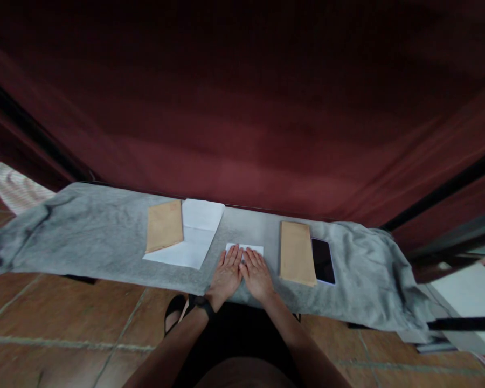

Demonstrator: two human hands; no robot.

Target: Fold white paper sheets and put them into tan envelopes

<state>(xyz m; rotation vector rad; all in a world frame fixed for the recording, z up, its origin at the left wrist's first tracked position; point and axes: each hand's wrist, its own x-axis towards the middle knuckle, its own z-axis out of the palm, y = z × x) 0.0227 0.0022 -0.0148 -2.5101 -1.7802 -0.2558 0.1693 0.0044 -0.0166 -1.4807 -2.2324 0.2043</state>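
Observation:
Both of my hands lie flat, side by side, on a small piece of white paper (235,247) that looks folded. My left hand (226,274), with a dark watch on the wrist, covers the paper's left part. Over its right part rests my right hand (257,274), fingers stretched out and the two index fingers close together. Only the paper's far edge and corners show; the rest is hidden under my palms. To the left, a larger white sheet (198,237) with a crease lies partly under a brown envelope (164,226).
Right of my hands are several stacked brown envelopes (297,253) and a phone (323,261) with a dark screen. A grey cloth (97,237) covers the narrow surface. Behind it rises a dark red fabric wall (242,134). A tiled floor (64,318) lies below.

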